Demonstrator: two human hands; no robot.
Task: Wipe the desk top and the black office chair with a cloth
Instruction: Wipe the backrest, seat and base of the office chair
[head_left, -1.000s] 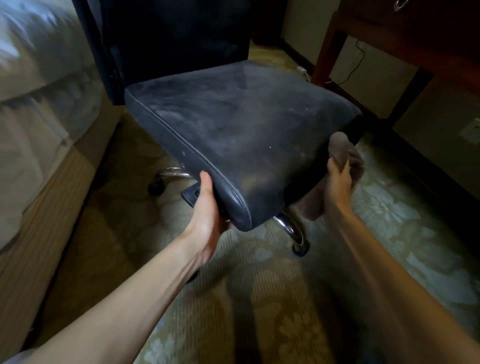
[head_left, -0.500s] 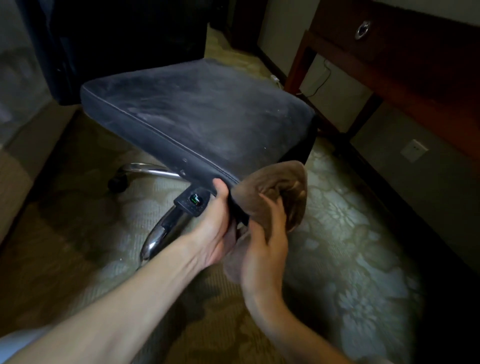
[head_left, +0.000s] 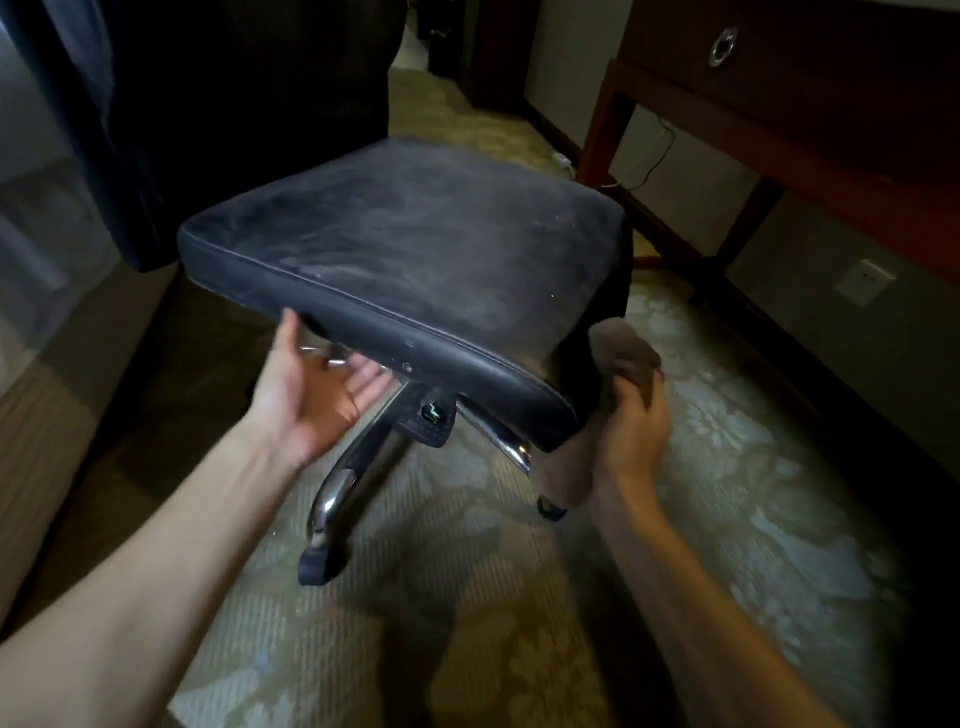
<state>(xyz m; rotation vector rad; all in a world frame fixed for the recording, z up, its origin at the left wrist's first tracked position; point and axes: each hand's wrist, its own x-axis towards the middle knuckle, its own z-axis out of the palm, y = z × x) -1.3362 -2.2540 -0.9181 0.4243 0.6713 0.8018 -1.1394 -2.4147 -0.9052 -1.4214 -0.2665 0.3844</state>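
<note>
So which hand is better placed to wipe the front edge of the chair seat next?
The right hand. It already grips the cloth against the seat's near right corner. The left hand is open and empty, its thumb touching the front edge, so it probably only steadies.

I can't see the chair back (head_left: 249, 104) top, cut off at 12 o'clock; bench (head_left: 810, 104) top is out of frame too.

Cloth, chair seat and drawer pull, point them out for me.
cloth (head_left: 626, 358), head view, bunched upper end
chair seat (head_left: 415, 244), head view, middle of top surface
drawer pull (head_left: 723, 47), head view, metal ring
</note>
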